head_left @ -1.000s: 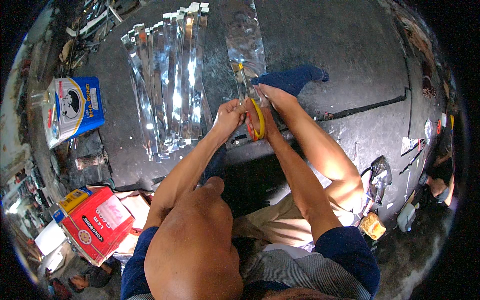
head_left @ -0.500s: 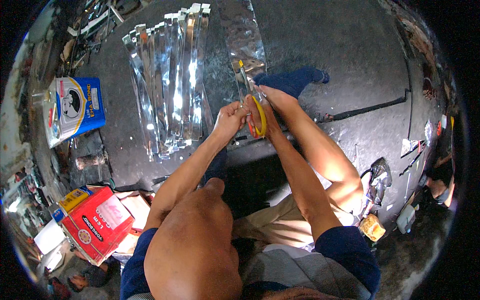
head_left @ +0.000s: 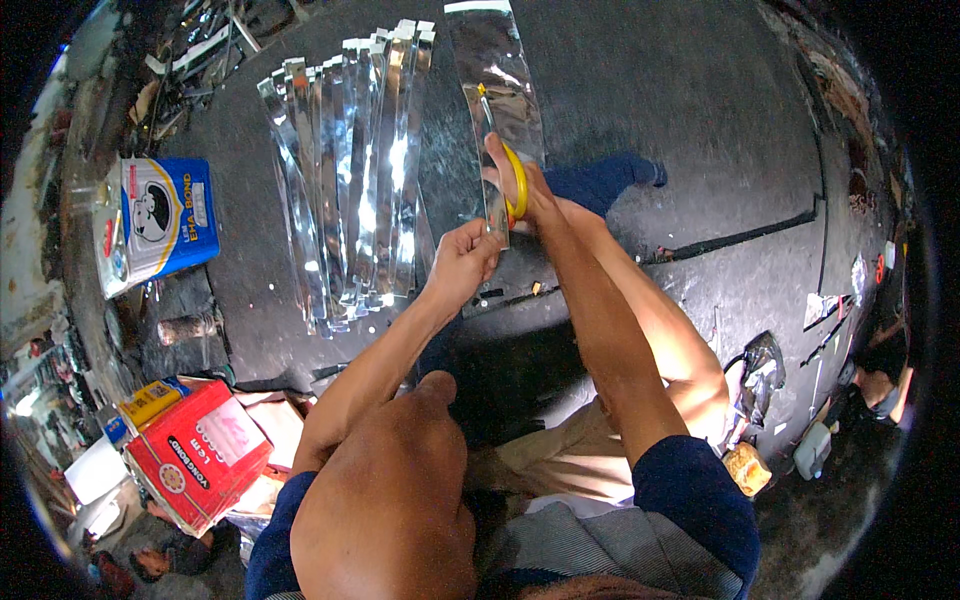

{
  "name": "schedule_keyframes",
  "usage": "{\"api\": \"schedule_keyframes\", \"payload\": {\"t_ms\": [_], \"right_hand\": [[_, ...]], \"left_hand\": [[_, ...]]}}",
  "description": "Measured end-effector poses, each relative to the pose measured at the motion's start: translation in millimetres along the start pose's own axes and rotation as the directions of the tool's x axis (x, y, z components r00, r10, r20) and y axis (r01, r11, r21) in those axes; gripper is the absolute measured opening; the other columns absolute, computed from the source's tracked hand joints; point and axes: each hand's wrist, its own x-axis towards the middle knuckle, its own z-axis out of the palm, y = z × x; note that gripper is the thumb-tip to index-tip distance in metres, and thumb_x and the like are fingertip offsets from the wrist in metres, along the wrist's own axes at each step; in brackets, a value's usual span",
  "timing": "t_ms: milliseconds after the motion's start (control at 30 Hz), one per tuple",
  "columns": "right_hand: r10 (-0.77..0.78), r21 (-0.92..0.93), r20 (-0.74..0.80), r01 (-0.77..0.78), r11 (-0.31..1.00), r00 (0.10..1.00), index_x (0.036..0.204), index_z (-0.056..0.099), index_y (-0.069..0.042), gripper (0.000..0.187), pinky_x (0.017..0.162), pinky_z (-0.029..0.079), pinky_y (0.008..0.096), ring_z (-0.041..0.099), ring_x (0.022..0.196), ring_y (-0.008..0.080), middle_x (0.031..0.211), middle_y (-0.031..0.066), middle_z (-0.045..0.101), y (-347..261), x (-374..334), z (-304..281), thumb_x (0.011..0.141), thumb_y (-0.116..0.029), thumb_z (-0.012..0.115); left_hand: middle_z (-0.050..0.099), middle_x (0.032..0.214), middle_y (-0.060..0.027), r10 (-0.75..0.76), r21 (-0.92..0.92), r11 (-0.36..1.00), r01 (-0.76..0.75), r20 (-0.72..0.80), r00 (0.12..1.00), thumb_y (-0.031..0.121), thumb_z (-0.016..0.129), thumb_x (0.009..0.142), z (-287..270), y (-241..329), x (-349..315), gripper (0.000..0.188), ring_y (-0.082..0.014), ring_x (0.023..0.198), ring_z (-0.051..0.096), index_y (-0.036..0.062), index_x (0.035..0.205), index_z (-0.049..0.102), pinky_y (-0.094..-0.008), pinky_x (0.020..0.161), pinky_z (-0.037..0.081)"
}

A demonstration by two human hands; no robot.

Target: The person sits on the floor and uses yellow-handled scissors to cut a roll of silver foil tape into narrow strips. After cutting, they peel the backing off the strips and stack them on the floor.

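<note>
My right hand is closed around the yellow handle of a pair of scissors. The blades point away from me and lie along a shiny, see-through plastic sheet with a white far edge. Between the fingers of my left hand is the near end of a narrow strip at the sheet's left side. Left of the sheet, several similar shiny strips lie fanned out side by side on the dark surface. My right hand hides part of the scissors and the sheet.
A blue and white can stands at the left. Nearer are a red box and a small yellow box. My bent leg, with dark blue cloth at its far end, lies right of the sheet. A black plastic bag lies farther right.
My right hand and the scissors have moved away from me along the sheet. My left hand keeps its pinch near the same place, and more strip shows between the hands.
</note>
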Motion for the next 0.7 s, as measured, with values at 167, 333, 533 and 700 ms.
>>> {"api": "schedule_keyframes", "payload": {"t_ms": [167, 333, 533, 700], "right_hand": [[-0.033, 0.000, 0.000, 0.033, 0.999, 0.999, 0.136, 0.049, -0.007, 0.094, 0.063, 0.045, 0.0311, 0.060, 0.075, 0.0170, 0.116, 0.0209, 0.064, -42, 31, -6, 0.078, -0.081, 0.040], [-0.182, 0.072, -0.103, 0.189, 0.979, 0.978, 0.131, 0.054, -0.006, 0.092, 0.071, 0.047, 0.0374, 0.061, 0.084, 0.0244, 0.105, 0.0209, 0.066, -81, 66, -13, 0.077, -0.080, 0.045], [-0.151, 0.037, -0.131, 0.157, 0.987, 0.980, 0.083, 0.064, 0.002, 0.092, 0.060, 0.047, 0.0389, 0.061, 0.068, 0.0246, 0.078, 0.0145, 0.062, -135, 133, -30, 0.070, -0.087, 0.044], [-0.151, 0.142, -0.176, 0.177, 0.974, 0.973, 0.063, 0.059, -0.004, 0.086, 0.045, 0.044, 0.0329, 0.056, 0.048, 0.0188, 0.055, 0.0092, 0.056, -155, 150, -48, 0.065, -0.089, 0.048]], "left_hand": [[0.047, 0.059, 0.0032, 0.023, -0.061, 0.998, -0.023, 0.001, 1.000, 0.016, 0.055, 0.094, -2, 7, -12, 0.020, -0.0047, 0.050, 0.040, 0.0074, 0.077, 0.053, -0.0215, 0.046, 0.030], [0.046, 0.057, 0.0036, 0.019, -0.099, 0.995, -0.020, -0.012, 1.000, 0.017, 0.056, 0.095, -2, 23, -23, 0.023, -0.0042, 0.048, 0.039, 0.0073, 0.075, 0.051, -0.0224, 0.044, 0.028], [0.042, 0.057, 0.0057, 0.074, -0.076, 0.994, -0.075, -0.023, 0.997, 0.017, 0.055, 0.096, -13, 20, -38, 0.026, -0.0040, 0.049, 0.036, 0.0088, 0.072, 0.048, -0.0223, 0.044, 0.027], [0.045, 0.057, 0.0053, 0.000, -0.043, 0.999, -0.005, -0.123, 0.992, 0.017, 0.056, 0.095, -25, 9, -40, 0.017, -0.0041, 0.049, 0.038, 0.0071, 0.081, 0.054, -0.0224, 0.045, 0.030]]}}
